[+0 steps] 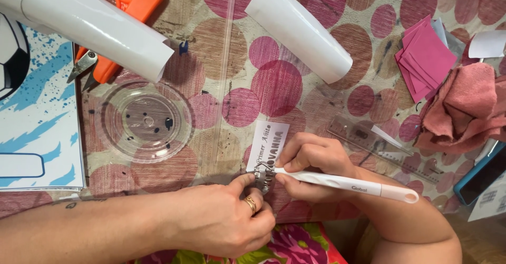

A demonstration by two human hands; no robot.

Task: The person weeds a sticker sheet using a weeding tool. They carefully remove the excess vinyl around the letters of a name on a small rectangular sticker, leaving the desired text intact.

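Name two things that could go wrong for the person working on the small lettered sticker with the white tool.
1. The left hand pins the sticker sheet with fingertips right beside the tip of the white craft tool held by the right hand; a slip could nick a finger.
2. The sheet is small and lies on a patterned tablecloth; it may shift or tear.
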